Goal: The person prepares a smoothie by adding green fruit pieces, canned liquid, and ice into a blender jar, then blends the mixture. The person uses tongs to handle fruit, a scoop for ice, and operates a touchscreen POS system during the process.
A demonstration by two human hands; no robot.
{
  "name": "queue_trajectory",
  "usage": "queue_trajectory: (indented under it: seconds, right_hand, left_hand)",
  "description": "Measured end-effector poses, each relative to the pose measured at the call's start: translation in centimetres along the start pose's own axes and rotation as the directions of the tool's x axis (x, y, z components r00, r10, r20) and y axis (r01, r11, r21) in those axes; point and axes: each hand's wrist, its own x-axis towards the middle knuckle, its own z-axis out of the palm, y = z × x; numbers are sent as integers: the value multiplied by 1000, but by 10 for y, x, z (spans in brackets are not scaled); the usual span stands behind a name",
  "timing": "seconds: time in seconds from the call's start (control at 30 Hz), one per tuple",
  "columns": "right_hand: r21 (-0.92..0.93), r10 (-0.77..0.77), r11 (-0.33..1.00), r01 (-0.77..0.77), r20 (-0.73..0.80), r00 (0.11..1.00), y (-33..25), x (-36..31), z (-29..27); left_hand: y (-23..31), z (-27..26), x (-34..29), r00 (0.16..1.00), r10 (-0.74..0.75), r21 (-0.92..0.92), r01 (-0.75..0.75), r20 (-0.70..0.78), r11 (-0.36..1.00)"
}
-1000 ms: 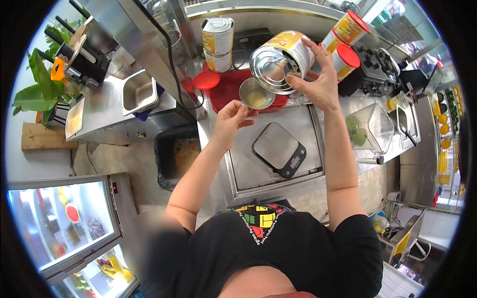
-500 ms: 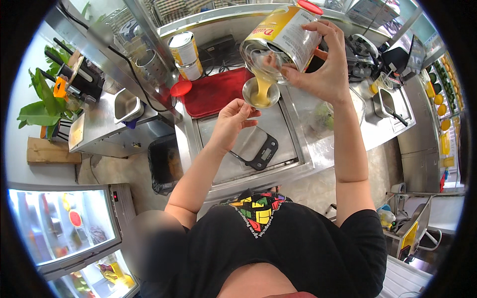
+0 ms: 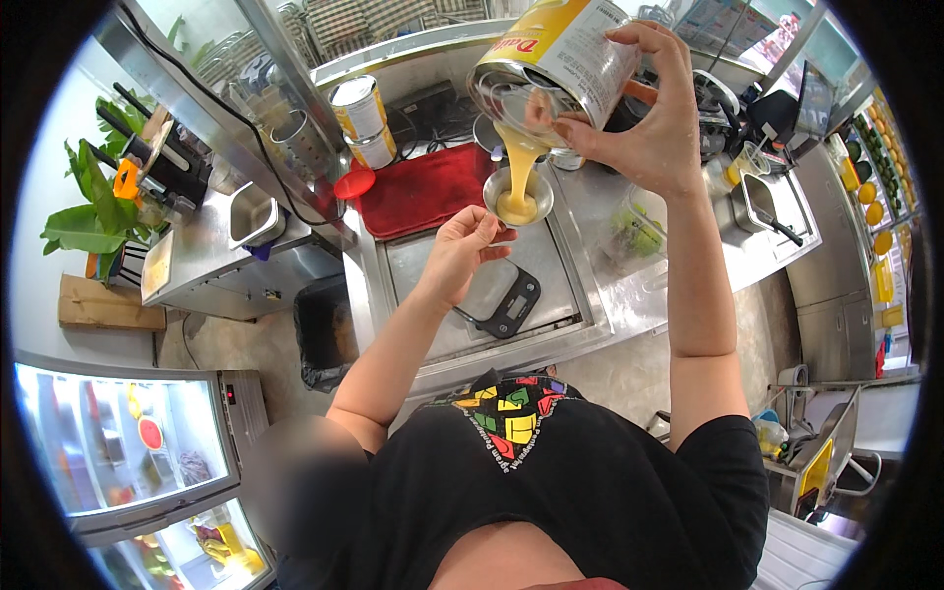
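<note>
At the upper left of the frame, broad green leaves [image 3: 84, 221] stand beside a counter that bears a rectangular steel pan [image 3: 258, 211]. At the lower left is a lit fridge [image 3: 228, 433] with glass doors. Right of these, a bin [image 3: 313, 374] with a black liner sits on the floor. Toward the upper centre, two stacked cans [image 3: 357, 110] rise behind a round red lid [image 3: 355, 184], which lies at the edge of a dark red cloth [image 3: 418, 192].

Near the centre, the left hand [image 3: 462, 248] pinches the near side of a small metal cup [image 3: 542, 190] between thumb and forefinger, its other fingers loosely curled; whether they hold a rim or a short handle cannot be told. Below it in the frame, a kitchen scale [image 3: 509, 303] with a black display end lies in a steel recess, partly hidden by the hand.

At the upper centre, a large yellow and white can [image 3: 565, 49] is tipped, its mouth toward the cup. A thick, pale yellow liquid [image 3: 521, 162] runs from it into the cup and pools there. To its right, the right hand [image 3: 657, 123] grips the can, thumb and fingers spread along its side.

Farther right are a clear container [image 3: 639, 221] with something green inside, a steel tray [image 3: 755, 202] and, at the edge, rows of yellow fruit [image 3: 875, 206].
</note>
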Motion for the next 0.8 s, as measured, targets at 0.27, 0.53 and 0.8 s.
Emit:
queue_trajectory:
  seconds: [0.27, 0.53, 0.8]
  right_hand:
    - [6, -30, 1000, 30, 13, 999, -17, 4, 3]
    - [59, -218, 974, 220, -39, 975, -32, 15, 14]
    - [6, -277, 961, 277, 9, 961, -44, 22, 40]
  left_hand:
    - [5, -10, -7, 1000, 4, -3, -4, 17, 1000]
    - [16, -27, -18, 999, 29, -3, -29, 18, 1000]
    - [24, -58, -28, 998, 53, -9, -53, -15, 999]
